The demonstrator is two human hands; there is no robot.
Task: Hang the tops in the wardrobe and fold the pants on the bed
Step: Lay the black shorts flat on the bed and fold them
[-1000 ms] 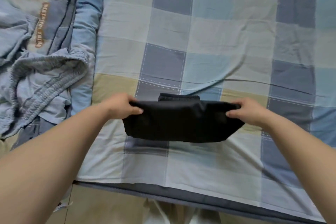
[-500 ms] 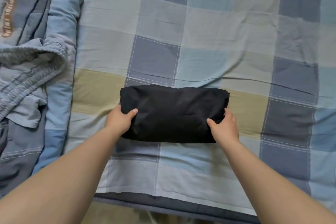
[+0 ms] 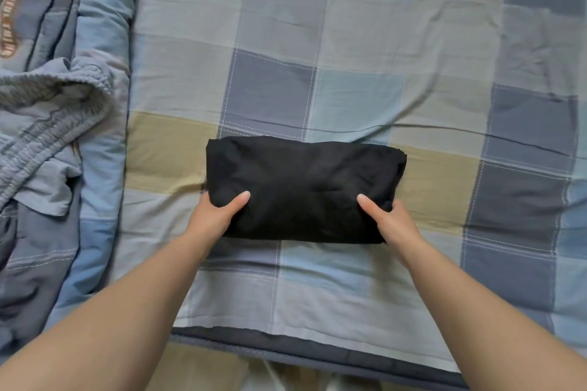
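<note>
The folded black pants point(image 3: 305, 190) lie on the checked bed point(image 3: 365, 41); the left hand point(image 3: 216, 216) and right hand point(image 3: 392, 222) grip their near corners, thumbs on top.

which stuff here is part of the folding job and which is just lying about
Part of the job:
- folded black pants on the checked bed sheet
- left hand and right hand, each holding a near corner of the bundle
- grey-blue pants with an elastic waistband, crumpled at the left, not yet folded

Lying about:
- blue quilt bunched along the left side
</note>
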